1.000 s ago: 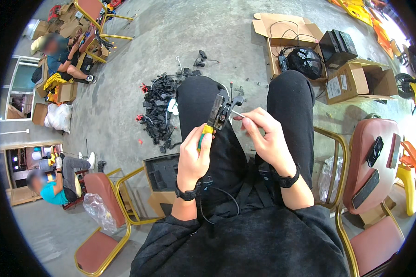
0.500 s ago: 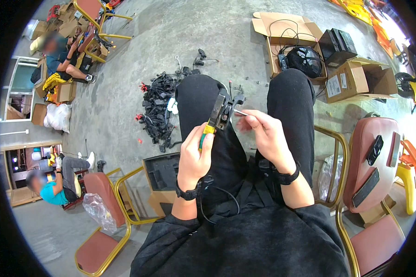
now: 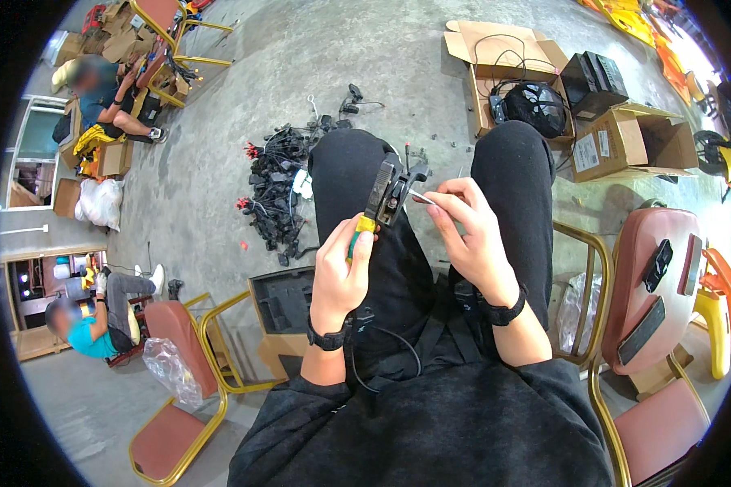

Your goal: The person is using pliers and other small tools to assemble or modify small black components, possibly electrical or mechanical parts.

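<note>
My left hand [image 3: 341,266] is closed around a tool with a yellow-and-green handle [image 3: 366,225], held up between my knees. At the top of that handle is a black lever-like part [image 3: 397,195] with a grey ridged strip along its left side; I cannot make out how the two are joined. My right hand [image 3: 467,231] pinches a thin metal rod [image 3: 421,197] between thumb and fingers. The rod's tip reaches the right side of the black part. Whether it sits in a hole is too small to tell.
A pile of black parts with red-tipped cables [image 3: 276,191] lies on the floor beyond my left knee. An open carton [image 3: 479,101] holds a black round device. Chairs stand at both sides; the right one [image 3: 654,243] bears black pieces. Two people sit at the left.
The fingers of my right hand have shifted up and spread more around the thin rod. My left hand and the black part have hardly moved.
</note>
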A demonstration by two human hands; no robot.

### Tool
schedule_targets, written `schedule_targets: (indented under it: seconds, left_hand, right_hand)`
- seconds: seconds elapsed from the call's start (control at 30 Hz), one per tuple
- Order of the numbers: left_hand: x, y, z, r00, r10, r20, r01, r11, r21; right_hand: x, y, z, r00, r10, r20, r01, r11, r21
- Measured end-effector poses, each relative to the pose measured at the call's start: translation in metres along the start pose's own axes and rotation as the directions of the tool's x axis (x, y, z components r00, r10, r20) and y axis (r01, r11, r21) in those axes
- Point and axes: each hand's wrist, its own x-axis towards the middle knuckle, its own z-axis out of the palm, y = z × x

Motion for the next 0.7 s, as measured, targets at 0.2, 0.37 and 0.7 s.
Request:
schedule_targets:
  seconds: [0.2, 0.37, 0.7]
  left_hand:
    - [0.0004, -0.001, 0.0009, 1.0, 0.013, -0.001, -0.013, 1.0, 0.005]
    - [-0.0005, -0.0005, 0.0008, 1.0, 0.005, -0.002, -0.005, 1.0, 0.008]
    - [-0.0016, -0.0032, 0.0015, 1.0, 0.023, -0.012, -0.023, 0.999, 0.036]
  right_hand:
    - [0.0016, 0.0007, -0.0034, 0.967, -0.255, 0.011, 0.237, 0.882, -0.408]
    - [-0.0004, -0.0024, -0.0038, 0.965, -0.262, 0.0, 0.218, 0.804, -0.554]
    - [0.0006, -0.0019, -0.003, 0.964, -0.262, -0.046, 0.173, 0.747, -0.642]
